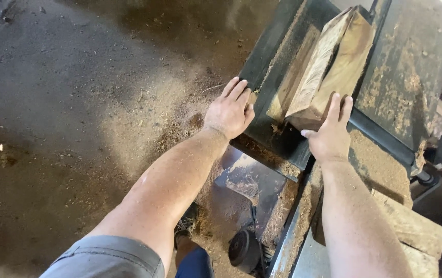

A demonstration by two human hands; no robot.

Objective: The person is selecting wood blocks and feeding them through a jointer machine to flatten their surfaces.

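Two hands (230,109) (330,135), one wood block (329,69), one machine table (411,72), one wheel (243,250).

The dark metal machine table (283,139) carries a thick wooden block (329,67), lying tilted on its surface. Sawdust (391,98) coats the table top. The concrete floor (51,77) below bears a wide sawdust spread (143,128).

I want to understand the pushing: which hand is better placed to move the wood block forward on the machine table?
The right hand, probably. Its fingers lie on the near end of the wood block, directly behind it. The left hand rests on the table edge, beside the block.
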